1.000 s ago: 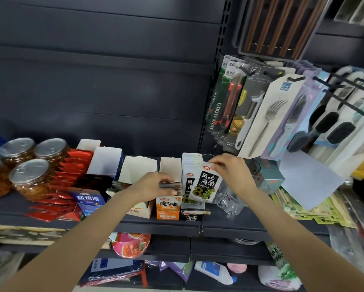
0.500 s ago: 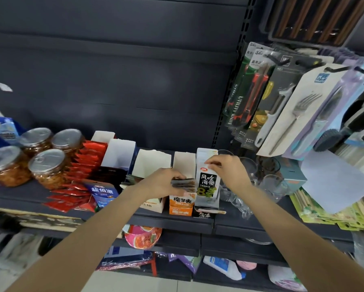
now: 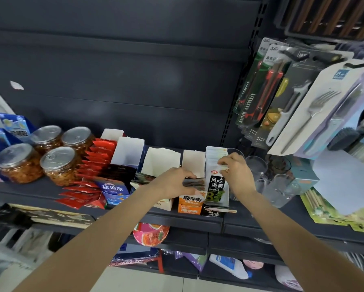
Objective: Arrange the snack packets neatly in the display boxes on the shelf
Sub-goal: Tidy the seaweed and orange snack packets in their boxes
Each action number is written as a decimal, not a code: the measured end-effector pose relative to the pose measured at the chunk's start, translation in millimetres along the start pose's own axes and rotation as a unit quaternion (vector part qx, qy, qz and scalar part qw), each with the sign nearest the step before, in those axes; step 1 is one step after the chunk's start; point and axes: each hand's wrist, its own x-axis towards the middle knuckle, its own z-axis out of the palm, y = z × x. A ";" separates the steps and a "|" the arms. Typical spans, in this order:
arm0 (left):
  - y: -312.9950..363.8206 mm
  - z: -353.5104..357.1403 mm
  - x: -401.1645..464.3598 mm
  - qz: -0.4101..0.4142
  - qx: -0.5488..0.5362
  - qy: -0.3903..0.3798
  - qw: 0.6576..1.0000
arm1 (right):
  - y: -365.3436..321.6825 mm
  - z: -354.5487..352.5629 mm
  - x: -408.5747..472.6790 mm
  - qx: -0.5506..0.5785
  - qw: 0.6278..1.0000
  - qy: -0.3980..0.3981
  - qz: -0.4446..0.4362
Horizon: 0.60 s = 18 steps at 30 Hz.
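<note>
Two hands: both work at the row of display boxes on the shelf [image 3: 40, 192].
Right hand [image 3: 236, 175]: its grip pinches the top edge of the white and black packets [image 3: 216, 186], which stand in a row in the black box [image 3: 213, 211] at the right end.
Left hand [image 3: 172, 182]: its grip curls round a small dark stack of packets [image 3: 194, 183] held over the orange box [image 3: 190, 204].
Where the packets are: the white and black ones stand upright and close together, front to back. The orange box is just beside them on the left.
How they will handle: I think they are light, thin and bendy. The wrap looks smooth, so it may slip.
Where to hold: the flat top edge looks best, pinched between thumb and fingers. Many at once may fan out, so press them together.
What could go wrong: a push may tip the row forward. The clear glasses [image 3: 259, 165] stand just beside the right hand and could get bumped.
Other boxes: the white box [image 3: 162, 159] shows a bare back wall. Red packets [image 3: 96, 157] sit in a row near the jars [image 3: 59, 165].
</note>
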 end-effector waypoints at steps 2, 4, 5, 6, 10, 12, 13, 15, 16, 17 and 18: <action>2.5 -1.2 -1.7 0.000 0.005 0.001 1.000 | -0.6 -3.6 0.5 -0.011 1.000 -0.015 0.006; 4.7 -1.7 -3.0 0.000 0.011 0.005 1.000 | -1.4 -6.7 -1.2 -0.013 1.000 -0.022 0.008; 5.4 -1.8 -3.5 -0.001 0.015 0.009 1.000 | -2.4 -8.9 -3.5 -0.008 1.000 -0.019 0.005; 5.8 -1.3 -3.8 -0.002 0.018 0.013 1.000 | -3.5 -11.2 -6.8 0.001 1.000 -0.017 0.001; 6.6 3.2 -5.6 -0.007 0.019 0.034 0.999 | -7.0 -22.0 -28.8 0.054 0.997 -0.048 -0.021; 7.2 5.3 -5.8 -0.009 0.018 0.043 0.999 | -8.3 -27.5 -42.8 0.072 0.992 -0.100 -0.015; 8.0 5.3 -5.6 -0.009 0.017 0.045 0.999 | -8.2 -29.4 -48.7 0.076 0.988 -0.131 -0.012; 9.9 3.9 -5.5 -0.010 0.010 0.046 0.999 | -7.1 -31.9 -57.0 0.082 0.980 -0.183 -0.012; 10.4 3.2 -5.5 -0.010 0.007 0.045 0.999 | -6.9 -32.9 -59.4 0.078 0.977 -0.199 -0.013; 10.8 2.8 -5.6 -0.008 0.004 0.044 0.999 | -7.1 -34.3 -61.2 0.066 0.976 -0.208 -0.014; 10.8 3.0 -6.0 -0.007 0.003 0.043 0.999 | -7.4 -35.0 -62.2 0.049 0.976 -0.210 -0.016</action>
